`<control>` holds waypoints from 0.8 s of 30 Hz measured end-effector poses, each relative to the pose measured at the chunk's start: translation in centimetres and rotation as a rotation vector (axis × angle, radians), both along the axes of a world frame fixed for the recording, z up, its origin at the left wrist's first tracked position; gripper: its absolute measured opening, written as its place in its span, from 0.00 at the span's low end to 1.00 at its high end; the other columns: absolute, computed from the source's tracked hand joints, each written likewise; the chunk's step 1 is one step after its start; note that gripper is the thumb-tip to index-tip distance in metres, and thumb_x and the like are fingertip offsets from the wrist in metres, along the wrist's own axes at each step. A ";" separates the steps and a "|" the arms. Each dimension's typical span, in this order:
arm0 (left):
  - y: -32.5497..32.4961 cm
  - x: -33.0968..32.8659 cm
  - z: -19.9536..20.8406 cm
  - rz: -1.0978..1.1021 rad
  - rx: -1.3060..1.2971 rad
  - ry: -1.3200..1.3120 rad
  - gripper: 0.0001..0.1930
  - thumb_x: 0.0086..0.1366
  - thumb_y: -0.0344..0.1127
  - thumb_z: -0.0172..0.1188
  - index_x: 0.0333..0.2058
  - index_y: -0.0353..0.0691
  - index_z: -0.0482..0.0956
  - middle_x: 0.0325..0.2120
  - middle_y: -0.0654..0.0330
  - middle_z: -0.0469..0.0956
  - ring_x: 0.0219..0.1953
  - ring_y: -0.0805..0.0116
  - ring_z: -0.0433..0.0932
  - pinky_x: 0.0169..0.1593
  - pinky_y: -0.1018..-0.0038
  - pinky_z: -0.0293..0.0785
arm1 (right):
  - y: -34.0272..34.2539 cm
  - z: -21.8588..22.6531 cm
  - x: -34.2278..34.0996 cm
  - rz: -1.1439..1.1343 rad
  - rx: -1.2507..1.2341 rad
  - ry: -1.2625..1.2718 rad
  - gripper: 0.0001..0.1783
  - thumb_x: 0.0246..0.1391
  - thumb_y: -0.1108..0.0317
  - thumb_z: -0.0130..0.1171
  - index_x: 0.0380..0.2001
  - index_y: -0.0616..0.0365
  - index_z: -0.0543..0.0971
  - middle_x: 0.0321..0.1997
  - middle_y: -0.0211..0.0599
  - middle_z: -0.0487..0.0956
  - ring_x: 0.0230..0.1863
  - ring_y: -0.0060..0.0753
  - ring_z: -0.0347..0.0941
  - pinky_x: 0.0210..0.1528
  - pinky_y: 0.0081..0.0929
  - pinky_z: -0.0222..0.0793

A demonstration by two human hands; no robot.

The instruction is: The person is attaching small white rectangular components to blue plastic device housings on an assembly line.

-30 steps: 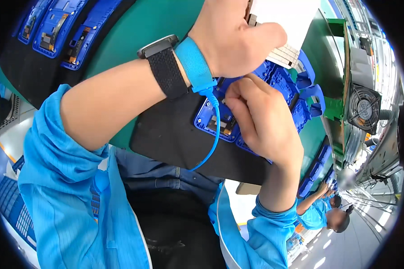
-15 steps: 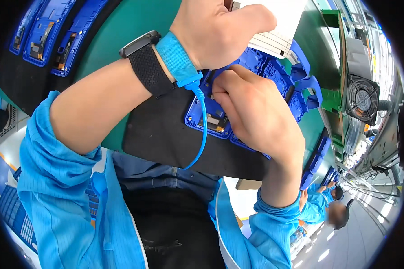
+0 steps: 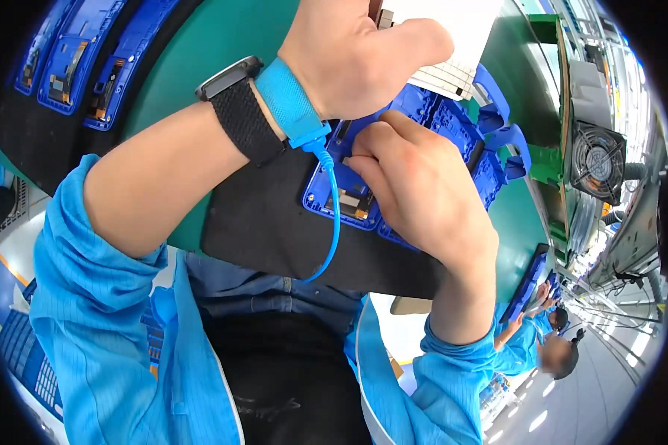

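My left hand (image 3: 356, 59), with a blue wrist strap and a dark watch on its arm, is at the top. Its thumb lies over a white sheet (image 3: 460, 44) marked off in small strips; its other fingers are mostly hidden. Below it my right hand (image 3: 427, 185) is closed in a pinch over a blue plastic housing (image 3: 319, 196), fingertips low against it. Whatever sits in the pinch is too small or hidden to make out. A small component with a metallic patch (image 3: 349, 204) shows inside the housing. More blue housings (image 3: 456, 126) lie beyond my right hand.
Several blue housings with flex cables (image 3: 67, 74) line the far left on a black mat (image 3: 267, 237) over a green tabletop (image 3: 171, 67). The strap's blue cord (image 3: 336, 222) hangs across the mat. A fan (image 3: 599, 165) stands right; a co-worker (image 3: 523, 345) sits lower right.
My right hand stays pinched over the housing, with its fingertips slightly shifted. The left hand has barely moved. At the lower right, the co-worker's hands have moved up around a blue housing.
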State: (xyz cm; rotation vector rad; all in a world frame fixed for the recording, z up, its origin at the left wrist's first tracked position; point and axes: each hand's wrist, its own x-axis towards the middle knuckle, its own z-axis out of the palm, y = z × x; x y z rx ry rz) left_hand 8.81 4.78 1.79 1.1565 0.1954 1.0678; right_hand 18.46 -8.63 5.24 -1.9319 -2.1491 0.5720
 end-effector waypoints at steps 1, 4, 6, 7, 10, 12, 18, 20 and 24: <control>0.0 0.1 -0.1 -0.002 -0.001 0.000 0.32 0.56 0.30 0.60 0.59 0.27 0.63 0.48 0.49 0.76 0.47 0.69 0.76 0.51 0.74 0.74 | -0.2 -0.2 0.1 0.005 0.039 0.015 0.04 0.54 0.76 0.61 0.32 0.64 0.76 0.33 0.47 0.75 0.32 0.53 0.75 0.34 0.42 0.71; 0.2 0.3 -0.4 0.000 0.038 -0.008 0.33 0.56 0.31 0.61 0.59 0.26 0.62 0.47 0.49 0.76 0.46 0.70 0.76 0.50 0.74 0.74 | -1.1 0.0 0.6 -0.059 0.037 0.130 0.04 0.55 0.76 0.61 0.32 0.63 0.76 0.33 0.45 0.74 0.34 0.50 0.73 0.36 0.38 0.70; 0.2 0.3 -0.5 -0.002 0.035 -0.028 0.33 0.56 0.31 0.61 0.59 0.25 0.62 0.47 0.49 0.76 0.46 0.70 0.76 0.50 0.74 0.74 | -1.7 0.1 0.6 -0.066 0.033 0.120 0.04 0.54 0.77 0.62 0.32 0.63 0.76 0.34 0.44 0.73 0.35 0.49 0.72 0.39 0.38 0.69; 0.2 0.4 -0.6 -0.003 0.035 -0.027 0.33 0.56 0.31 0.61 0.59 0.25 0.62 0.47 0.49 0.76 0.46 0.70 0.76 0.50 0.74 0.74 | -2.0 0.1 0.6 -0.078 0.029 0.105 0.04 0.54 0.77 0.62 0.32 0.62 0.76 0.35 0.43 0.73 0.37 0.48 0.71 0.41 0.37 0.68; 0.2 0.4 -0.5 -0.011 0.039 -0.025 0.33 0.56 0.31 0.61 0.59 0.25 0.62 0.46 0.49 0.76 0.45 0.70 0.76 0.49 0.74 0.74 | -2.7 -0.5 0.3 -0.077 0.037 0.093 0.04 0.53 0.77 0.62 0.32 0.61 0.77 0.37 0.43 0.72 0.40 0.48 0.68 0.45 0.36 0.66; 0.2 0.4 -0.3 -0.019 0.025 -0.038 0.33 0.56 0.32 0.61 0.59 0.25 0.62 0.46 0.49 0.76 0.45 0.70 0.76 0.49 0.74 0.74 | -2.9 -0.7 0.2 -0.073 0.063 0.097 0.05 0.52 0.77 0.63 0.32 0.60 0.77 0.38 0.42 0.72 0.40 0.47 0.67 0.45 0.36 0.65; -0.1 0.5 -0.3 -0.004 0.044 0.021 0.33 0.56 0.32 0.61 0.59 0.26 0.63 0.46 0.49 0.77 0.45 0.70 0.76 0.49 0.74 0.74 | -3.2 -1.0 0.1 -0.079 0.073 0.059 0.06 0.51 0.77 0.64 0.32 0.59 0.77 0.38 0.42 0.71 0.40 0.46 0.66 0.44 0.36 0.65; 0.8 1.3 -1.7 0.090 0.259 -0.054 0.33 0.56 0.32 0.61 0.59 0.26 0.63 0.46 0.49 0.77 0.45 0.70 0.76 0.49 0.74 0.74 | -3.0 -0.9 0.0 -0.078 0.072 0.062 0.06 0.51 0.77 0.64 0.32 0.59 0.78 0.38 0.42 0.71 0.40 0.46 0.66 0.44 0.36 0.65; 1.1 1.8 -2.7 0.174 0.453 -0.150 0.33 0.55 0.32 0.62 0.59 0.26 0.63 0.46 0.49 0.77 0.45 0.70 0.76 0.49 0.74 0.74 | -2.9 -0.9 -0.2 -0.082 0.059 0.040 0.06 0.50 0.77 0.64 0.32 0.59 0.77 0.38 0.42 0.71 0.39 0.46 0.66 0.43 0.36 0.65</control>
